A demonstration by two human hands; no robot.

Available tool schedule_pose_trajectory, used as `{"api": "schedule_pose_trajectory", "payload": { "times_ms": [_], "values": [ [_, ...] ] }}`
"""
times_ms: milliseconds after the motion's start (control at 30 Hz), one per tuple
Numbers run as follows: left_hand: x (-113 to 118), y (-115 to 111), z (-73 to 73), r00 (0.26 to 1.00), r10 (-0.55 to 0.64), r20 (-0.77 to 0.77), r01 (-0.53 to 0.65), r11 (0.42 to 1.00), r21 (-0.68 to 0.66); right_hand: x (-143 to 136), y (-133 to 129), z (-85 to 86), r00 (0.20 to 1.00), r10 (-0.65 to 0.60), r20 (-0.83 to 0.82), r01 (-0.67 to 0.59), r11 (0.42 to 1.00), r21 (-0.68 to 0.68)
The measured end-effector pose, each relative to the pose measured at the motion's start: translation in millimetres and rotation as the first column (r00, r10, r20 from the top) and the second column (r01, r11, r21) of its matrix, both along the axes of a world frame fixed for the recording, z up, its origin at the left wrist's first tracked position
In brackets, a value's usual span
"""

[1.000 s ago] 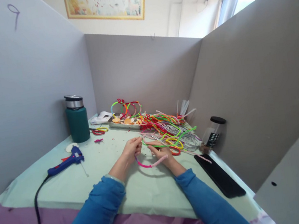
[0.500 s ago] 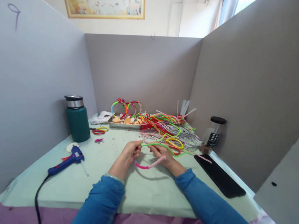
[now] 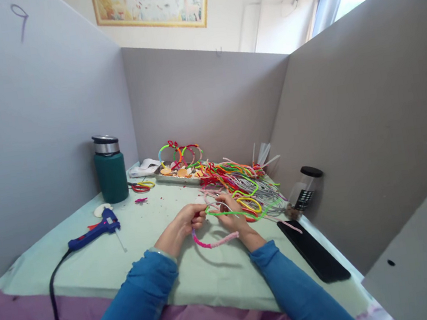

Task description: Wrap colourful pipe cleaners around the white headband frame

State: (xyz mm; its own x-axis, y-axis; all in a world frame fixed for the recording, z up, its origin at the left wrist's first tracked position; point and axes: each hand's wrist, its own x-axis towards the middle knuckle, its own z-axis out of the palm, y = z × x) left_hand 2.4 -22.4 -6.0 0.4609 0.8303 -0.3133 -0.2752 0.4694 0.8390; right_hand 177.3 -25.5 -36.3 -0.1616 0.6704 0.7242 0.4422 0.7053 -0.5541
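Observation:
My left hand [image 3: 189, 220] is closed, pinching a partly wrapped hoop at the spot where a bright green pipe cleaner [image 3: 251, 213] begins. Below my fingers curves the hoop's fuzzy magenta and light pink part [image 3: 210, 244], with a bit of purple near the hand. A thin bare grey strand [image 3: 226, 204] arcs toward the right. My right hand [image 3: 232, 216] is curled close beside the left, thumb and index finger at the green pipe cleaner, whose loose length trails right across the hand. Its fingertips are partly hidden by the strands.
Behind my hands lies a heap of coloured pipe cleaners [image 3: 235, 173] with yellow-handled scissors [image 3: 253, 206]. A metal tray [image 3: 178, 180] holds finished hoops. Left are a blue glue gun [image 3: 96, 234], a green bottle [image 3: 112, 178] and more scissors [image 3: 143, 186]. Right: a black phone [image 3: 314, 252] and clear jar [image 3: 306, 189].
My right hand has shifted slightly up, its fingers lifted higher. The green strand has swung lower and straighter, the grey strand shows more, and the pink end has dipped a little.

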Motion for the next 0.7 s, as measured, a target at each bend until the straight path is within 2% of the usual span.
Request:
{"api": "schedule_pose_trajectory", "payload": {
  "times_ms": [133,300,467,567,700],
  "values": [
    [2.1,-0.4,-1.0,1.0,-0.02,-0.001,0.02,1.0,-0.013,-0.5,0.3,-1.2,0.999,0.041,-0.017,-0.04,0.999,0.019],
    [3.6,-1.4,-1.8,0.999,-0.046,0.0,0.046,0.999,-0.003,-1.5,-2.1,0.1,1.0,0.005,-0.028,-0.005,1.0,0.015],
    [4.6,-2.2,-3.6,0.995,-0.096,0.02,0.094,0.993,0.067,-7.2,-9.8,4.3,0.994,0.002,-0.107,-0.006,0.999,-0.034],
    [5.3,-3.1,-5.6,0.994,-0.106,0.008,0.104,0.986,0.132,-11.5,-8.6,3.5,0.982,0.005,-0.189,-0.028,0.993,-0.119],
    [8.0,-6.8,-8.1,0.994,-0.079,-0.075,0.095,0.968,0.231,-13.5,-3.2,2.6,0.948,0.081,-0.308,-0.175,0.94,-0.292]
  ]
}}
